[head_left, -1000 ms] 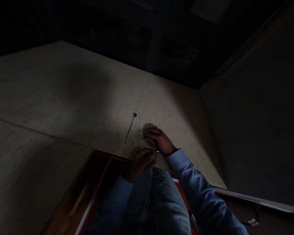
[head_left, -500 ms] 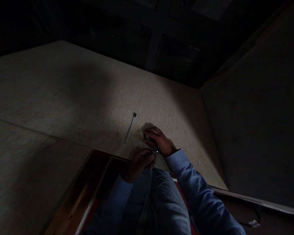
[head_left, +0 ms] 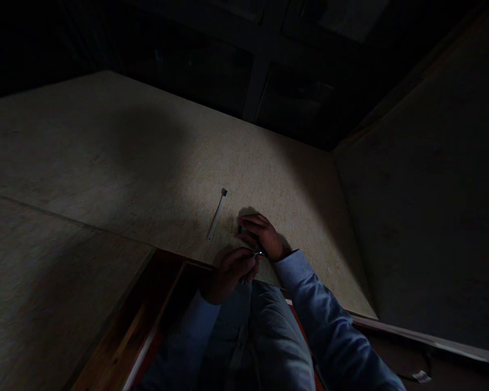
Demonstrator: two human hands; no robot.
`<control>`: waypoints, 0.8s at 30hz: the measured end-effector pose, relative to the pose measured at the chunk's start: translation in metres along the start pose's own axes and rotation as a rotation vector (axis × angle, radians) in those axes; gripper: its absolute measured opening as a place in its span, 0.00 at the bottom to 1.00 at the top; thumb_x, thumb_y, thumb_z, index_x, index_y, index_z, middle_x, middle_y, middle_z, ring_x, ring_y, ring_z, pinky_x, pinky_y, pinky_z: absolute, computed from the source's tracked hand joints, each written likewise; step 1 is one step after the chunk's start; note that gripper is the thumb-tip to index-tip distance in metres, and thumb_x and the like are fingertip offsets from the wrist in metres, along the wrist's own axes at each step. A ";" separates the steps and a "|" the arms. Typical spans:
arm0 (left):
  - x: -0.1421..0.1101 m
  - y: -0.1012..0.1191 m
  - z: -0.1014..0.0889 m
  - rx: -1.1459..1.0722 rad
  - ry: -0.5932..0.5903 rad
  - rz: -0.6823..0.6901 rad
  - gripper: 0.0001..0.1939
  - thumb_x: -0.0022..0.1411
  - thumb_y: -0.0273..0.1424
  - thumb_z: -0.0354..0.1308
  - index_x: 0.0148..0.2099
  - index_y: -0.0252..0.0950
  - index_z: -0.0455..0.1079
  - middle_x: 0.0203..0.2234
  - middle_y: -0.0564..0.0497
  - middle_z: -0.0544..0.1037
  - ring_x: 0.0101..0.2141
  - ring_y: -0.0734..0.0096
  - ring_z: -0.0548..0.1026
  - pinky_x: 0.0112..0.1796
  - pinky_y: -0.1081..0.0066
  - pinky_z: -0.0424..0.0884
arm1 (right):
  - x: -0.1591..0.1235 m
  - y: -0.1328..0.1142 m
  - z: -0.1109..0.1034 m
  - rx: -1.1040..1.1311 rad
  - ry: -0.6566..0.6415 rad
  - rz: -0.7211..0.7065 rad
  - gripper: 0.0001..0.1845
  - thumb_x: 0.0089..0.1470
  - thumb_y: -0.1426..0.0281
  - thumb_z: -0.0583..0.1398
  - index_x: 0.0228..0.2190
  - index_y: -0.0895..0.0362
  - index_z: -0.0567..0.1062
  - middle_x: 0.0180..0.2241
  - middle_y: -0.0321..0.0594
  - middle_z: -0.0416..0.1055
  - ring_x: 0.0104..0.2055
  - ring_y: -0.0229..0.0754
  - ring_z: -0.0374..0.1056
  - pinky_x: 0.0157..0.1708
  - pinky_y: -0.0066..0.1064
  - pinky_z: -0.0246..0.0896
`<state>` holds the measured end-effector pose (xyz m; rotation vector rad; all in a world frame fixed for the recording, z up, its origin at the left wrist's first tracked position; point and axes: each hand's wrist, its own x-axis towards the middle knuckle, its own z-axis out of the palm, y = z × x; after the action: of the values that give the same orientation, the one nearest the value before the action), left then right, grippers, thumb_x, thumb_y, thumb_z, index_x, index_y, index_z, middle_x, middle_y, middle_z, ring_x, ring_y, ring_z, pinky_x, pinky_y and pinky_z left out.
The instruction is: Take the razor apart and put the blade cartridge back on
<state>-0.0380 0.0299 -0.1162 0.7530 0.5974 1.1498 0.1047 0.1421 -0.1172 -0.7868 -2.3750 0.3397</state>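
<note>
Fingers of our left hand pinch a small, shiny, silver-coloured metal object just beside our loosely curved right hand; we cannot tell whether the latter holds anything. Near both, on the mottled beige tabletop, lies a slim, pale, dark-headed stick.

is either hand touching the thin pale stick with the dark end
No, the thin pale stick lies on the tabletop with bare surface between it and both the left hand and the right hand.
</note>
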 end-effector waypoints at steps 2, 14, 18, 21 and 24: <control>0.000 0.001 0.000 0.001 0.004 -0.007 0.20 0.61 0.45 0.64 0.39 0.30 0.73 0.22 0.53 0.71 0.19 0.80 0.65 0.22 0.75 0.58 | 0.000 0.000 0.000 -0.001 -0.009 0.009 0.16 0.60 0.60 0.63 0.47 0.53 0.80 0.48 0.46 0.78 0.50 0.49 0.72 0.51 0.44 0.70; 0.001 0.001 0.003 0.005 0.027 0.014 0.19 0.61 0.45 0.64 0.38 0.31 0.72 0.20 0.55 0.70 0.18 0.80 0.64 0.21 0.75 0.57 | -0.001 -0.001 -0.003 -0.026 -0.054 0.019 0.16 0.61 0.63 0.63 0.49 0.52 0.79 0.51 0.46 0.76 0.54 0.48 0.71 0.55 0.44 0.68; 0.001 0.001 0.003 0.036 0.056 -0.005 0.21 0.60 0.46 0.64 0.38 0.31 0.73 0.20 0.55 0.70 0.18 0.80 0.64 0.21 0.75 0.58 | -0.003 -0.001 -0.003 0.029 -0.042 0.024 0.16 0.61 0.64 0.64 0.50 0.53 0.79 0.52 0.47 0.75 0.55 0.47 0.70 0.56 0.42 0.68; 0.001 0.000 0.003 0.043 0.064 -0.007 0.21 0.59 0.47 0.64 0.38 0.31 0.72 0.20 0.54 0.71 0.17 0.80 0.64 0.21 0.75 0.57 | -0.004 -0.002 -0.004 0.045 -0.038 0.016 0.12 0.62 0.64 0.63 0.46 0.51 0.82 0.51 0.45 0.76 0.54 0.47 0.71 0.54 0.42 0.69; 0.001 0.000 0.002 0.036 0.061 -0.002 0.21 0.59 0.46 0.64 0.37 0.31 0.72 0.20 0.55 0.70 0.17 0.80 0.63 0.21 0.75 0.57 | -0.004 -0.002 -0.005 0.030 -0.078 0.027 0.09 0.61 0.66 0.63 0.41 0.48 0.84 0.51 0.42 0.76 0.53 0.46 0.71 0.54 0.44 0.69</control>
<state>-0.0360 0.0302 -0.1152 0.7501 0.6712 1.1655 0.1093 0.1378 -0.1147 -0.8059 -2.4275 0.4231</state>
